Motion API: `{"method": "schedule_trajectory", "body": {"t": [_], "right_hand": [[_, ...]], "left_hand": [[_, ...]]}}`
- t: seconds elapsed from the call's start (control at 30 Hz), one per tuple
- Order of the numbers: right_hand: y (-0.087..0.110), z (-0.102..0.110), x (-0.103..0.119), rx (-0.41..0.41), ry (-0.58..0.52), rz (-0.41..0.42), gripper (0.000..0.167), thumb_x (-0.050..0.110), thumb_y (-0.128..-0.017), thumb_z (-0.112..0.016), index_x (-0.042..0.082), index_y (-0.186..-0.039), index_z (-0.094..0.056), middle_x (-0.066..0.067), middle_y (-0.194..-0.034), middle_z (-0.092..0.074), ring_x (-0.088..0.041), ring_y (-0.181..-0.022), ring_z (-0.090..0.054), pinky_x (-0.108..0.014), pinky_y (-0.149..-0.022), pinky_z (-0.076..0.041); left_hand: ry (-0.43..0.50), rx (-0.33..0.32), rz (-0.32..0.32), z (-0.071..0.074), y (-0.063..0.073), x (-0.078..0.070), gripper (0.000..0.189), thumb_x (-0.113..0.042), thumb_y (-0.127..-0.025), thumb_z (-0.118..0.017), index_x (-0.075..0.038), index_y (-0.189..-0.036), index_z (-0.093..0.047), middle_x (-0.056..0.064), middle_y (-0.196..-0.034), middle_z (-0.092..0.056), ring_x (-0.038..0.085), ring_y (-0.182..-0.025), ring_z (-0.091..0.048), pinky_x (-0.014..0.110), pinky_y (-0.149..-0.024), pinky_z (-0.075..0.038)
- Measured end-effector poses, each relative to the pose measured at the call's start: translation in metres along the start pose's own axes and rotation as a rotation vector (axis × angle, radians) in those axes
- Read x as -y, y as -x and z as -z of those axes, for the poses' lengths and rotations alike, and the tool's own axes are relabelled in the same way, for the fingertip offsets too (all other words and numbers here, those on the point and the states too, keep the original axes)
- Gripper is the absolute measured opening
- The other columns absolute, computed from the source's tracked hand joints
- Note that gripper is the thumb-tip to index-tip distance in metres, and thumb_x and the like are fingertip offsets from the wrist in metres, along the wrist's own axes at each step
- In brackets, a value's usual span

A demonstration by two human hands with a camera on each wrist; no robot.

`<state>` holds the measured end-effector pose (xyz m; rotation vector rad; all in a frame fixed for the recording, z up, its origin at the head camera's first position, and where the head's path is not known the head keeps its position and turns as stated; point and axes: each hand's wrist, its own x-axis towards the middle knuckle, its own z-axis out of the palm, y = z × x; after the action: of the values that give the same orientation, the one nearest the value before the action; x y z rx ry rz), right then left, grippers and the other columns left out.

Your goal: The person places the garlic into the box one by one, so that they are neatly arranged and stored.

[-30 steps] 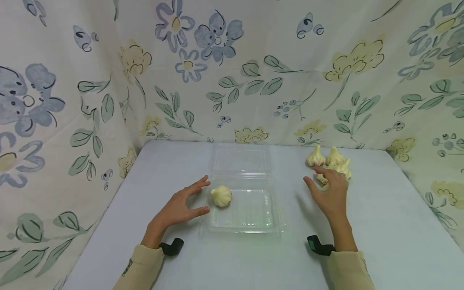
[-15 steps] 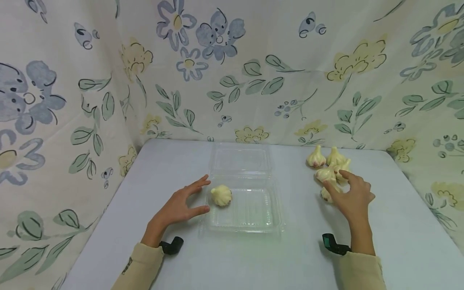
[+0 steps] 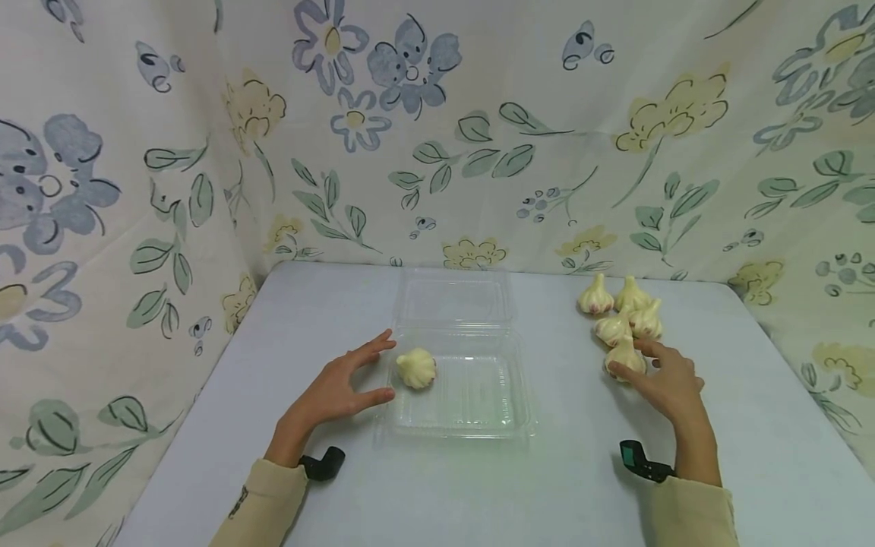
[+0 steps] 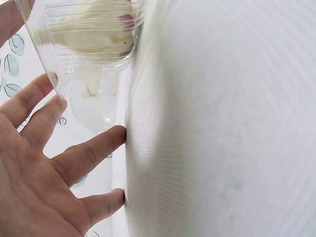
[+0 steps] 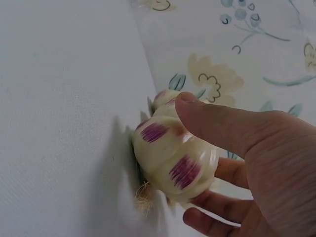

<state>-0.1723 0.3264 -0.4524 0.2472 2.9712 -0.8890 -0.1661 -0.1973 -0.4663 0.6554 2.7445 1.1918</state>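
My right hand [image 3: 671,381] has its thumb and fingers around the nearest garlic bulb [image 3: 625,354] of a cluster at the right. In the right wrist view this bulb [image 5: 165,153] shows purple patches and stringy roots, with the thumb across one side and fingers on the other. A clear plastic clamshell box [image 3: 478,391] lies opened in the middle, its lid folded back. One garlic bulb [image 3: 416,369] is inside, at the left end. Beside that end rests my left hand [image 3: 336,391], fingers spread and extended; fingertips meet the box's edge in the left wrist view.
Several more garlic bulbs [image 3: 612,329] sit close together just behind the one at my right hand. The white table [image 3: 437,494] ends at a floral curtain [image 3: 437,152] behind and at both sides.
My right hand has moved right and toward me, from over the cluster to the nearest bulb, and closed its thumb and fingers around it. The left hand stays in place.
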Motion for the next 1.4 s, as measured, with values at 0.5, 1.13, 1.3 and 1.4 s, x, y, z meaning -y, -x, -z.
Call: {"method": "schedule_trajectory", "body": {"t": [0.5, 1.13, 1.3, 1.4], "right_hand": [[-0.002, 0.006, -0.012, 0.123, -0.039, -0.01, 0.092, 0.058, -0.093, -0.066, 0.001, -0.157, -0.033, -0.038, -0.146, -0.044, -0.051, -0.125, -0.052, -0.053, -0.083, -0.054], [0.004, 0.013, -0.005, -0.007, -0.082, -0.031, 0.09, 0.059, -0.092, -0.068, 0.001, -0.154, -0.038, -0.03, -0.146, -0.048, -0.046, -0.121, -0.052, -0.036, -0.072, -0.048], [0.003, 0.013, -0.001, -0.045, -0.091, -0.007, 0.089, 0.058, -0.092, -0.069, 0.002, -0.155, -0.038, -0.03, -0.147, -0.049, -0.044, -0.121, -0.053, -0.03, -0.07, -0.045], [0.004, 0.012, 0.003, -0.065, -0.101, 0.014, 0.088, 0.057, -0.092, -0.069, 0.003, -0.155, -0.039, -0.029, -0.147, -0.05, -0.044, -0.12, -0.053, -0.033, -0.071, -0.046]], "left_hand": [[0.005, -0.002, -0.002, 0.0, 0.001, 0.002, 0.077, -0.044, -0.087, -0.079, -0.024, -0.154, -0.046, -0.015, -0.167, -0.029, 0.031, -0.139, -0.055, 0.071, -0.121, -0.018], [-0.005, 0.0, 0.001, 0.001, 0.0, 0.002, 0.078, -0.047, -0.087, -0.078, -0.026, -0.155, -0.045, -0.014, -0.167, -0.029, 0.03, -0.139, -0.055, 0.07, -0.122, -0.019], [-0.005, 0.0, 0.003, 0.001, 0.0, 0.002, 0.079, -0.049, -0.087, -0.078, -0.026, -0.155, -0.045, -0.013, -0.167, -0.03, 0.03, -0.139, -0.055, 0.071, -0.121, -0.019], [-0.002, -0.001, 0.003, 0.0, 0.0, 0.002, 0.078, -0.047, -0.087, -0.078, -0.025, -0.155, -0.045, -0.013, -0.167, -0.03, 0.03, -0.139, -0.055, 0.071, -0.121, -0.019]]}}
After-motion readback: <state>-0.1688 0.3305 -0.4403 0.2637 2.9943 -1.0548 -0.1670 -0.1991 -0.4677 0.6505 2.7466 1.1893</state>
